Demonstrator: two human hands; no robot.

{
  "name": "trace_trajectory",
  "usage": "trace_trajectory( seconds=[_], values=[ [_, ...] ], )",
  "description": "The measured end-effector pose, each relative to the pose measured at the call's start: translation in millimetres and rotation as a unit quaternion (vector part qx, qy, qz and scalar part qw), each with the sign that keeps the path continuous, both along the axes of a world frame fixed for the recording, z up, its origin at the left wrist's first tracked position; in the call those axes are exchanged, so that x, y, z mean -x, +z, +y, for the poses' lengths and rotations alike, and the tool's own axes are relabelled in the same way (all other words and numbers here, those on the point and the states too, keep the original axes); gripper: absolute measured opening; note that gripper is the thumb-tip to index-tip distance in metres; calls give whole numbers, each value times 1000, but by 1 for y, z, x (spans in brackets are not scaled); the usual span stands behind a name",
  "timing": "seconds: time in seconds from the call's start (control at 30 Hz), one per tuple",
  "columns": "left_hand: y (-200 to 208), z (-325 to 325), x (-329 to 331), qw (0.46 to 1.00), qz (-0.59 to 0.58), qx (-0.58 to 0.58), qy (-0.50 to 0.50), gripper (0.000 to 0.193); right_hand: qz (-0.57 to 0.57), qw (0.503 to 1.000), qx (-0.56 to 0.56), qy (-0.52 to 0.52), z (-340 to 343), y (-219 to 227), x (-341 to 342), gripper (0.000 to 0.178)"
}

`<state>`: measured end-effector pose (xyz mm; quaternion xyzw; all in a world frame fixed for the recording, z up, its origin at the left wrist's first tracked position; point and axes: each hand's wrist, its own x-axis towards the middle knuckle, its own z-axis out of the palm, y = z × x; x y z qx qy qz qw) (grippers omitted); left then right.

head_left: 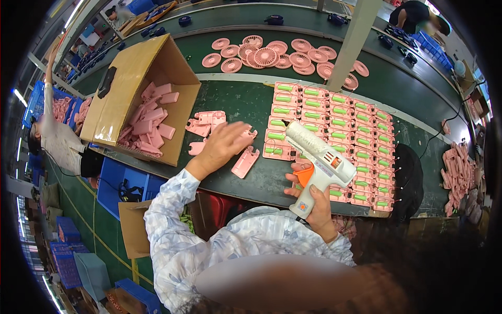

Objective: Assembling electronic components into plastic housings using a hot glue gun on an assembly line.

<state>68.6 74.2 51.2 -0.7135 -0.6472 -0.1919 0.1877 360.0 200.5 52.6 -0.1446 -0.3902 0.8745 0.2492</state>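
My right hand is wrapped round the handle of a white hot glue gun with an orange trigger. The gun's nozzle points up and left, over the near-left part of a block of pink plastic housings, each with a green cylindrical cell and thin wires. My left hand is over a loose group of pink housings; its fingers are smeared by motion at a pink piece, and whether they grip it is unclear. Another pink housing lies just right of that hand.
A cardboard box on its side at left holds pink parts. Round pink fan grilles lie beyond, past a metal post. More pink parts are piled at right. A person stands at left; another is at far right.
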Motion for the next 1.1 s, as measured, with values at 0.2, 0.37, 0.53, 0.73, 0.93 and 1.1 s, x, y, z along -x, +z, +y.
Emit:
trace_trajectory(
  seconds=[0.2,0.37,0.53,0.73,0.93,1.1],
  values=[
    [-21,-24,-43,969,-162,53,180,56,4,1000,8,4,1,-2,-1,61],
    [-28,-30,-59,966,-156,62,198,53,7,1000,7,26,4,-1,1,60],
    [-37,-51,-67,958,-164,54,227,32,35,998,38,22,0,-4,-2,54],
    [-42,-60,-78,950,-182,47,250,18,11,999,38,9,4,-7,-11,55],
    [-39,-48,-113,961,-188,47,199,18,-4,998,11,61,7,-9,-16,60],
    [-51,-23,-136,959,-175,21,220,18,-68,994,-47,70,-8,2,-13,71]
  ],
)
